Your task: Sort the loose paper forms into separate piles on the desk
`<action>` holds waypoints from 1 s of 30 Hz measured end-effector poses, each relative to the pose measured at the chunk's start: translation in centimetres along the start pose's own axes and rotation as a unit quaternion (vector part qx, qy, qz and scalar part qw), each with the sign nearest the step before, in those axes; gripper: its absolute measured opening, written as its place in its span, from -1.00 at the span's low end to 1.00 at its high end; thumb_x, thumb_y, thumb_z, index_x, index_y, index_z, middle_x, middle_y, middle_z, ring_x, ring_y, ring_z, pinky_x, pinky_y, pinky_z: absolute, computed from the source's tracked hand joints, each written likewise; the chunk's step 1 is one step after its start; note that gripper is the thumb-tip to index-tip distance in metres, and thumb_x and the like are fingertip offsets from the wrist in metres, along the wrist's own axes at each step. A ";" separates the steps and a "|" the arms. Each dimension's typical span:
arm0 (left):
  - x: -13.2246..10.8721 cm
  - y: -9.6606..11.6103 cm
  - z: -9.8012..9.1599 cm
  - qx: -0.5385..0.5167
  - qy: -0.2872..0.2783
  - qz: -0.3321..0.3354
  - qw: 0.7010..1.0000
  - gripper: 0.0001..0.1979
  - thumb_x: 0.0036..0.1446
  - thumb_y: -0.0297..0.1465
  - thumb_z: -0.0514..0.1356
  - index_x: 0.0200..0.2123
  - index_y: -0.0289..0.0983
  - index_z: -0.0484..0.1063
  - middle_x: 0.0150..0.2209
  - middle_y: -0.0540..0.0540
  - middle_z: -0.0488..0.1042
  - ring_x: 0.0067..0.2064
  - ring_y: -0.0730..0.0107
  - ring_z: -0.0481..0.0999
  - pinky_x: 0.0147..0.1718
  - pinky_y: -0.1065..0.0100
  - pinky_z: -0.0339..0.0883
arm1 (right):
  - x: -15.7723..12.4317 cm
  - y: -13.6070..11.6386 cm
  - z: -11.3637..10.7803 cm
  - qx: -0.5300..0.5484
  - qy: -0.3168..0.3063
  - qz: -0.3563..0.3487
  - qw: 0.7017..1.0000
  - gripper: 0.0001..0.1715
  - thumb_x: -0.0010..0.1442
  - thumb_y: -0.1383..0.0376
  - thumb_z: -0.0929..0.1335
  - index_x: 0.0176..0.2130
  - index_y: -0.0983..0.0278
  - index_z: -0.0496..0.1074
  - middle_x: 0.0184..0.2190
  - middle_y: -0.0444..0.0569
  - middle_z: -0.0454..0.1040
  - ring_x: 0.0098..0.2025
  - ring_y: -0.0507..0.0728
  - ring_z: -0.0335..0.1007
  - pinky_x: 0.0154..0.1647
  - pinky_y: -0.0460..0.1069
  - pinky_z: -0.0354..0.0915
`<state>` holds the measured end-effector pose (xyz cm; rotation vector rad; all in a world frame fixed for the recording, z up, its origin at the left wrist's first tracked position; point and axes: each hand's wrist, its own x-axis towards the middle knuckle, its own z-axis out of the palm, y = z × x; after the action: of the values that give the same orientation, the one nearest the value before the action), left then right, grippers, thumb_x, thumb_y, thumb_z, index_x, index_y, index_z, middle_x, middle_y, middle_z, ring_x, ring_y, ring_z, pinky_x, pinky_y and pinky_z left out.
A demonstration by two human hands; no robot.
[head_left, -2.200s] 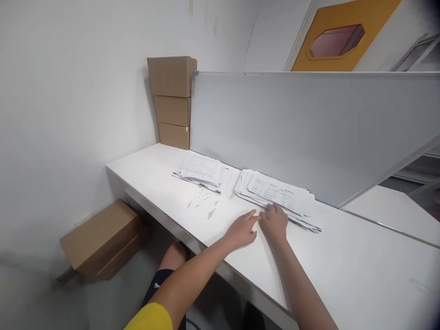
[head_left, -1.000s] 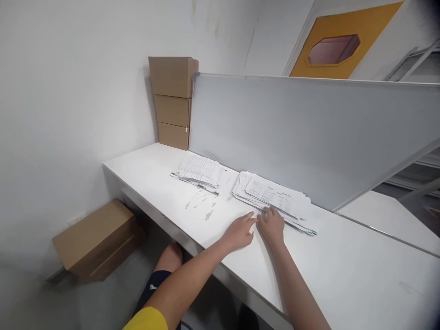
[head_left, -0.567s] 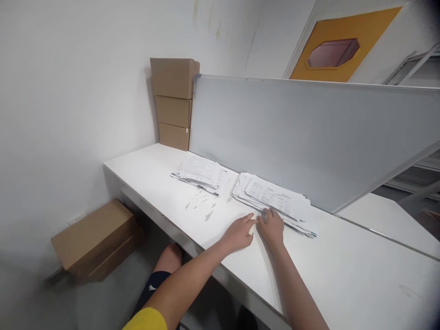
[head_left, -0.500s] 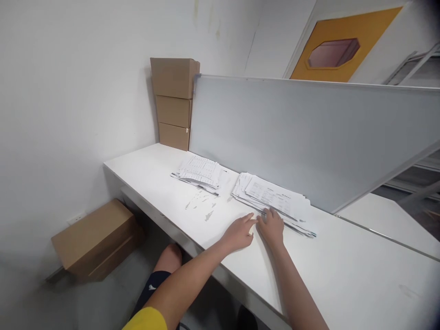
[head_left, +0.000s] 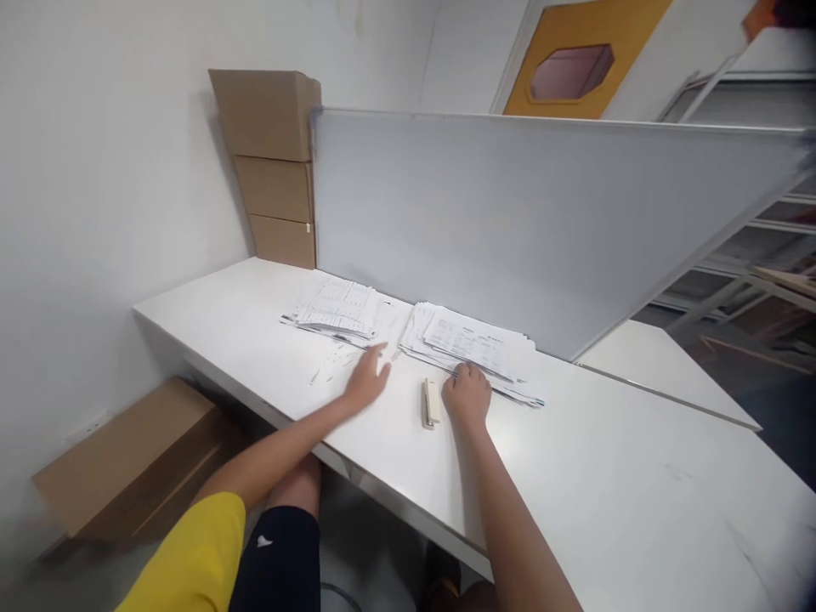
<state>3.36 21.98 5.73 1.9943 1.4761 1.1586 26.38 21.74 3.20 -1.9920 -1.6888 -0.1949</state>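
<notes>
Two fanned piles of printed sheets lie on the white desk (head_left: 605,484): a left pile (head_left: 337,308) and a right pile (head_left: 475,347). My right hand (head_left: 467,396) rests on the near edge of the right pile, fingers curled down onto the sheets. My left hand (head_left: 368,377) lies flat on the desk with fingers stretched out, just in front of the left pile. Between the two hands a small cream stapler (head_left: 431,403) lies on the desk, touched by neither hand.
A grey partition panel (head_left: 541,212) stands right behind the papers. Three stacked cardboard boxes (head_left: 274,161) stand at the desk's far left corner against the wall. Another cardboard box (head_left: 121,459) lies on the floor at the left. My knee shows under the desk edge.
My left hand has moved left, away from the right hand, toward the left pile. The cream stapler now lies uncovered where the hands met. The view has shifted right and closer.
</notes>
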 end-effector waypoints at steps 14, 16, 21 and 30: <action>20.2 -6.8 -1.4 0.370 -0.093 -0.167 0.909 0.03 0.07 0.19 0.07 0.37 -0.42 0.00 0.42 -0.44 -0.12 0.41 -0.40 -0.21 0.31 -0.16 -0.27 | 0.5 -0.8 -0.1 -0.041 -0.021 0.032 0.998 -0.59 0.19 0.36 0.16 -0.01 0.36 0.38 0.13 0.23 0.35 0.16 0.30 0.22 0.13 0.15 0.09; 19.1 -7.0 -0.2 0.386 -0.073 -0.089 0.915 -0.19 0.22 0.07 0.00 0.32 -0.40 0.14 0.38 -0.41 0.04 0.40 -0.31 -0.09 0.32 -0.14 -0.27 | 0.5 -0.7 -0.1 -0.041 -0.018 0.030 0.999 -0.59 0.19 0.37 0.16 -0.02 0.36 0.39 0.13 0.23 0.35 0.16 0.30 0.22 0.13 0.15 0.10; 15.9 -7.2 0.8 0.378 -0.046 0.039 0.924 -0.43 0.37 -0.12 -0.14 0.21 -0.34 0.32 0.26 -0.32 0.30 0.33 -0.13 0.15 0.32 -0.15 -0.20 | 0.4 -0.8 -0.4 -0.035 -0.020 0.031 0.999 -0.59 0.20 0.37 0.16 -0.02 0.37 0.39 0.13 0.23 0.36 0.16 0.30 0.23 0.13 0.16 0.11; 12.8 -6.7 -0.2 0.345 -0.113 0.086 0.928 -0.57 0.36 -0.37 -0.08 0.21 -0.18 0.33 0.31 -0.11 0.27 0.38 0.09 0.11 0.34 -0.10 -0.10 | 0.3 -0.5 -0.2 -0.017 -0.023 0.044 0.999 -0.58 0.19 0.36 0.17 0.00 0.35 0.39 0.15 0.19 0.35 0.19 0.29 0.21 0.17 0.16 0.10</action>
<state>0.49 36.17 5.87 2.6483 1.7670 0.4477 25.99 21.99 3.66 -2.1066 -1.6303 -0.1494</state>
